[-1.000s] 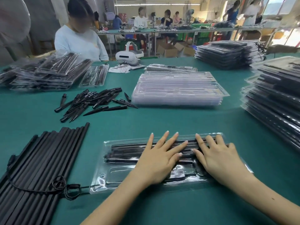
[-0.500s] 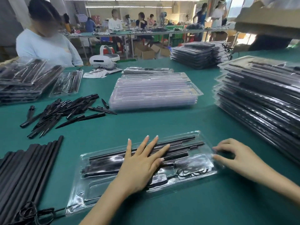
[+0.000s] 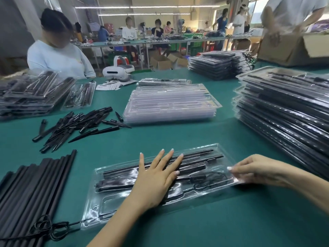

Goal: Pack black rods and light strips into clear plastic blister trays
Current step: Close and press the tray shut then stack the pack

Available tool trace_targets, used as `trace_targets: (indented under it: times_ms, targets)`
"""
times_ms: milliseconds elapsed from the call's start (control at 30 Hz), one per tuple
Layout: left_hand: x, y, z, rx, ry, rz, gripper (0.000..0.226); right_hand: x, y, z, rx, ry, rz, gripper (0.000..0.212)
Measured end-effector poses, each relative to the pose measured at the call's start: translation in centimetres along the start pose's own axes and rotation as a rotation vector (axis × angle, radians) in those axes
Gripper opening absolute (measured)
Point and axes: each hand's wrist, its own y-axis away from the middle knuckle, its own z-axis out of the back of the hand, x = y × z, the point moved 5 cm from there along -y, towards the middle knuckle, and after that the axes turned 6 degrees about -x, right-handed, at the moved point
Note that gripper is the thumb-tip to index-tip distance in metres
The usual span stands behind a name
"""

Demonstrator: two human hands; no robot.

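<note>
While the filled tray (image 3: 220,154) lies on the green table (image 3: 178,136) before me, my left hand (image 3: 156,177) presses flat, fingers spread, on its rods (image 3: 199,152). My right hand (image 3: 256,169) pinches the tray's right edge. To do this well, I judge, hold everything level so nothing unseats. Finished stacks (image 3: 284,111) stand right, empty trays (image 3: 170,102) beyond.

One head-worn camera looks forward and down, close over the green table (image 3: 178,136).
</note>
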Motion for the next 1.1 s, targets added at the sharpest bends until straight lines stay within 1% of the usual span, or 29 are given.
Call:
trace_targets:
  times_ms: [33,100,133,233,367,533,633,733,800,900,967,1000,1033,1067,1100]
  targets:
    - [0.0,0.0,0.0,0.003,0.004,0.001,0.043,0.2,0.1,0.0,0.02,0.002,-0.006,0.018]
    - [0.0,0.2,0.0,0.006,0.011,0.004,0.043,0.5,0.3,0.0,0.075,0.003,-0.021,0.032]
    - [0.0,0.2,0.0,0.004,0.011,0.004,0.043,0.7,0.4,-0.2,0.101,0.011,-0.024,0.035]
    - [0.0,0.1,0.1,0.0,0.01,0.006,0.042,0.9,0.6,-0.7,0.124,0.035,-0.023,0.032]
    - [0.0,0.1,0.1,0.003,0.023,0.014,0.042,0.6,0.4,-0.9,0.051,0.03,0.014,0.032]
    - [0.0,0.1,0.0,-0.001,0.033,0.019,0.041,0.1,0.2,-0.7,-0.087,0.119,0.102,0.03]
    - [0.0,0.2,0.0,-0.01,0.032,0.023,0.041,-0.3,0.0,-0.6,-0.152,0.095,0.166,0.031]
    - [0.0,0.2,0.1,-0.023,0.031,0.024,0.041,-0.8,-0.6,-0.5,-0.172,0.038,0.187,0.034]
    - [0.0,0.2,0.1,-0.023,0.033,0.022,0.041,-0.9,-0.9,-0.2,-0.139,0.033,0.172,0.029]
    - [0.0,0.2,0.1,-0.013,0.039,0.025,0.041,-0.8,-0.7,-0.1,-0.014,0.083,0.114,0.022]
    - [-0.1,0.3,0.1,-0.007,0.039,0.024,0.04,-0.5,-0.4,0.1,0.006,0.181,0.105,0.025]
    - [-0.1,0.3,0.1,-0.005,0.039,0.023,0.04,-0.2,-0.3,0.3,-0.016,0.29,0.13,0.029]
    - [-0.1,0.2,0.1,-0.002,0.038,0.021,0.04,0.3,0.0,0.7,-0.076,0.488,0.176,0.033]
    - [-0.1,0.3,0.1,0.002,0.037,0.019,0.04,1.1,0.0,1.3,-0.179,0.749,0.25,0.036]
    - [-0.1,0.2,0.0,0.008,0.036,0.016,0.04,2.1,0.2,2.0,-0.32,1.0,0.346,0.04]
